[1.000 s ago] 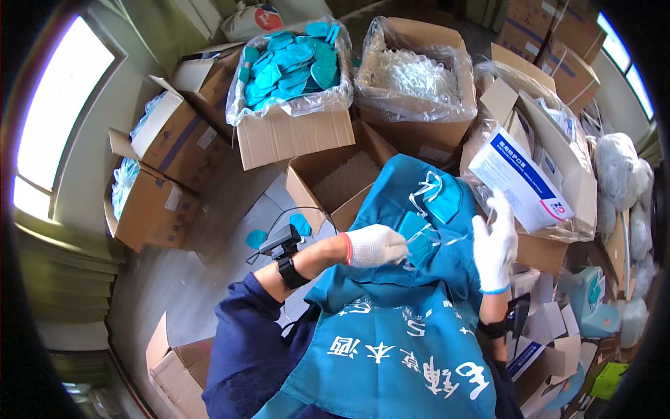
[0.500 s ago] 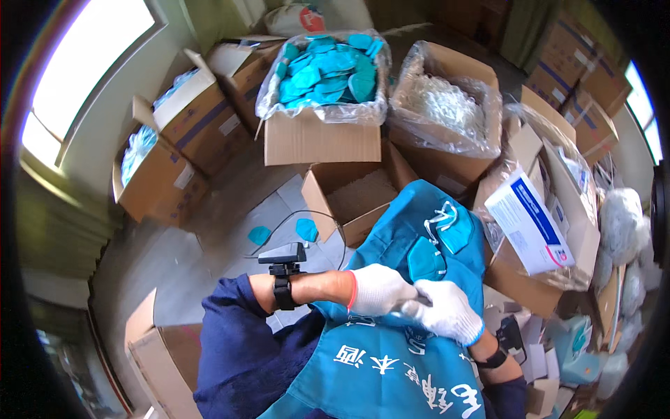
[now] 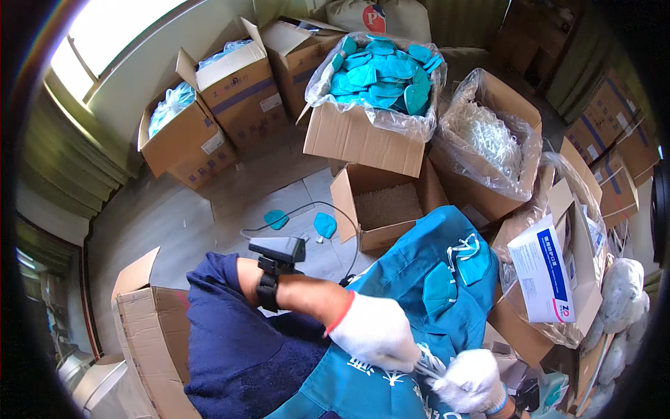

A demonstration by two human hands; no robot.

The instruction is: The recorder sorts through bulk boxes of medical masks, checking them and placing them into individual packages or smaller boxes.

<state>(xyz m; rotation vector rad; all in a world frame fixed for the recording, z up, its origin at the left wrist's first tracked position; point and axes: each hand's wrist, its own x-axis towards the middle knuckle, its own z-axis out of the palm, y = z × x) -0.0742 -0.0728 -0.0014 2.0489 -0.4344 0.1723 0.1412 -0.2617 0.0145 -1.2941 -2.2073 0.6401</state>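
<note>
Down at the lap, both gloved hands meet over the blue apron (image 3: pixel 391 384): the left hand (image 3: pixel 375 332) and right hand (image 3: pixel 472 379) each have a narrow grip pinched on a white elastic strap (image 3: pixel 427 366) between them. Just beyond, two teal masks (image 3: pixel 453 279) lie on the apron. Further off, a box of teal masks (image 3: pixel 370 84) and a box of white straps (image 3: pixel 488 150) stand open.

A thin white elastic strap (image 3: pixel 427 364) is pinched between the two white-gloved hands at about 5 o'clock, just above a teal apron. At 3 o'clock from picture centre, two teal cup masks (image 3: pixel 440 290) lie face-down on that apron, white straps tangled beside them.
</note>
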